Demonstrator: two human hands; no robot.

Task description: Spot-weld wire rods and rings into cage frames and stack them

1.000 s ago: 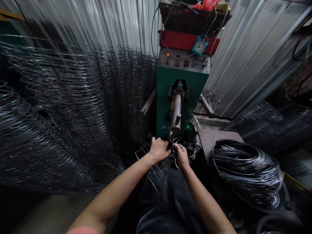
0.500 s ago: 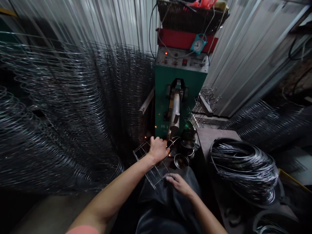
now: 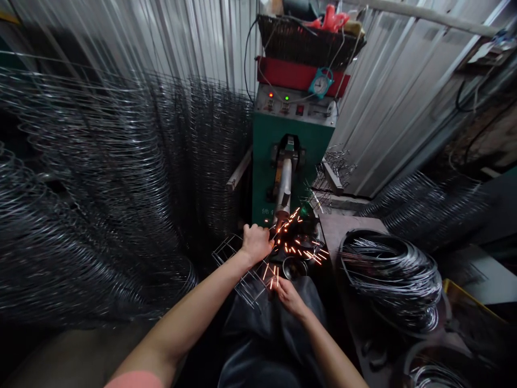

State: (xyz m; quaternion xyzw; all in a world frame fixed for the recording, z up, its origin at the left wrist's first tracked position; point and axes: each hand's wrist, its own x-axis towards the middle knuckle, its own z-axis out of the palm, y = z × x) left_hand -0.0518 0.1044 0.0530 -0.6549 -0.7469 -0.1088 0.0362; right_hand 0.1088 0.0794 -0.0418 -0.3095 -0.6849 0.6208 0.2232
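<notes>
Corrugated wall (image 3: 388,91) behind, left hand (image 3: 257,243) grips a wire frame (image 3: 247,296); right hand (image 3: 287,296), grasp unclear, is among sparks (image 3: 287,249).

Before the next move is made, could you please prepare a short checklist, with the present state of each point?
1. Sparks finished: not ok; sparks fly below the machine arm.
2. Machine lights dark: not ok; the red light and green light glow.
3. Wire rack held: ok; the left hand grips it.
4. Right hand away from sparks: not ok; streaks show at its fingers.
5. Wire at the arm's tip sound: cannot tell; sparks obscure it.
6. Wire coil apart from the rack: ok; it lies off to the right.
</notes>
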